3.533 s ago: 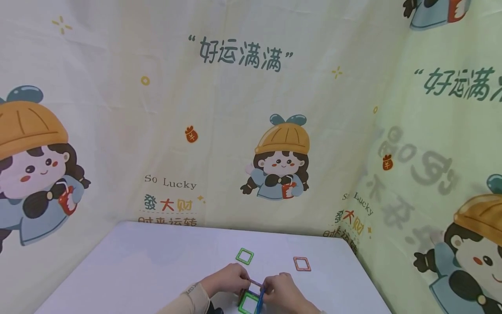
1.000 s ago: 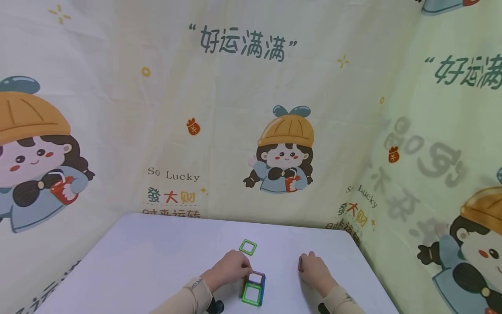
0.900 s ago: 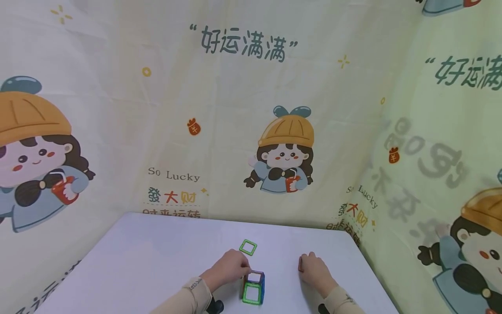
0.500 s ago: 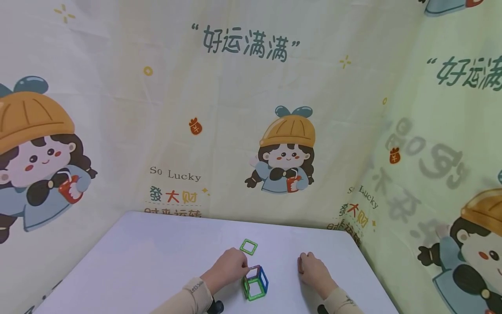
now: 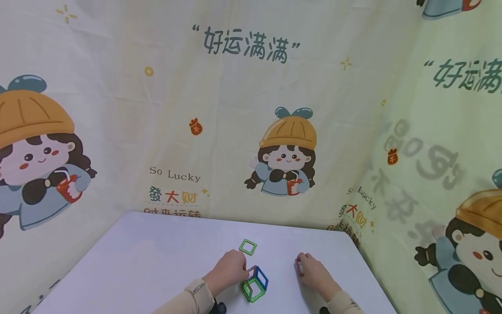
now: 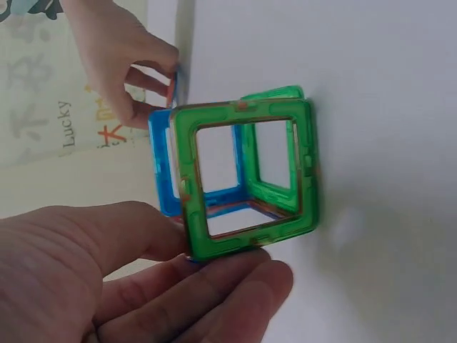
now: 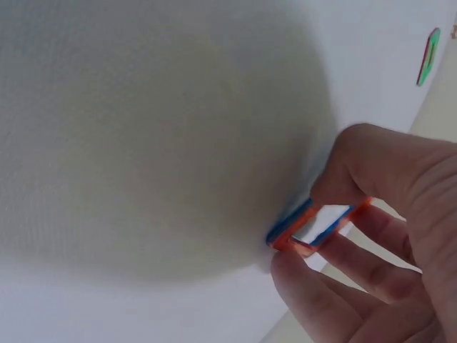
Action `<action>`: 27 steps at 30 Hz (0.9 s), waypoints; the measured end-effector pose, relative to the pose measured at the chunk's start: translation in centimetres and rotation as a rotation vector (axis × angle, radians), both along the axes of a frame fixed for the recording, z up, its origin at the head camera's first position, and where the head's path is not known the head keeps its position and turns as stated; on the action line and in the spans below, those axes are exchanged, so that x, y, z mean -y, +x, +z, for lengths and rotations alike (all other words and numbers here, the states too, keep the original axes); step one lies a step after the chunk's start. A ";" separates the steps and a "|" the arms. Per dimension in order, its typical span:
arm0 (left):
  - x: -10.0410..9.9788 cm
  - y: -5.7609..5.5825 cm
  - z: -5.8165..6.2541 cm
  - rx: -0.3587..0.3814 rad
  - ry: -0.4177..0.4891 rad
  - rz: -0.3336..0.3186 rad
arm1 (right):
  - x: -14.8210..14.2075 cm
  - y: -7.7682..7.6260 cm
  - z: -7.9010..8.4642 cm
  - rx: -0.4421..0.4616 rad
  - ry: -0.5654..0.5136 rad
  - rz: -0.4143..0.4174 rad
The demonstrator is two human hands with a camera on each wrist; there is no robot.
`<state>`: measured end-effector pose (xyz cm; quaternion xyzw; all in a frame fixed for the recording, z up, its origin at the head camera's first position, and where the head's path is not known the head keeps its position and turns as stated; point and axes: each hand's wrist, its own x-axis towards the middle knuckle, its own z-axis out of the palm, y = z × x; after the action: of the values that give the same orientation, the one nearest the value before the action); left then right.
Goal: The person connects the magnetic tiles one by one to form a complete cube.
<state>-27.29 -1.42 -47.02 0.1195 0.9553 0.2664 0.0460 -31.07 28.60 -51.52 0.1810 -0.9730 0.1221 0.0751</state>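
Observation:
Square see-through magnetic tiles with open centres are joined into a box-like shape on the table. In the head view its green tile (image 5: 257, 299) faces me and its blue tile (image 5: 262, 278) stands at the right. My left hand (image 5: 228, 269) holds the shape at its left side; the left wrist view shows thumb and fingers at a corner of a green tile (image 6: 246, 244), with the blue tile (image 6: 163, 164) behind. Away to the right, my right hand (image 5: 315, 272) pinches an orange-red magnetic tile (image 7: 291, 233) with blue along its edges, tilted close over the table.
A loose green magnetic tile (image 5: 242, 247) lies flat beyond my left hand. The white table (image 5: 164, 253) ends at a printed curtain (image 5: 227, 174) behind it and along both sides.
My right hand has left the joined tiles, moved right and picked up the orange-red tile from the table. Over the last second the joined shape has turned in my left hand.

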 end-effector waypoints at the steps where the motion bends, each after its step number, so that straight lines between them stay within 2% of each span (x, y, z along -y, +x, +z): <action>1: 0.0 0.1 0.1 0.012 0.009 0.000 | 0.0 0.0 0.1 0.008 -0.004 0.015; 5: -0.2 0.3 0.2 0.089 0.070 0.008 | 0.0 0.1 0.2 0.054 -0.005 0.057; 9: -0.2 0.0 -0.1 0.167 0.132 0.005 | -0.2 0.0 0.4 0.126 -0.027 0.048; 15: -0.1 -0.4 -0.7 0.236 0.198 -0.029 | 0.0 0.1 0.6 0.230 -0.157 0.095; 27: -0.1 -0.6 -0.7 0.360 0.293 -0.072 | 1.5 1.4 1.6 0.327 -0.265 0.134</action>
<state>-27.85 -1.33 -47.76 0.1096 0.8779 0.4175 0.2075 -29.65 27.11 -49.95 0.2116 -0.9335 0.2812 -0.0687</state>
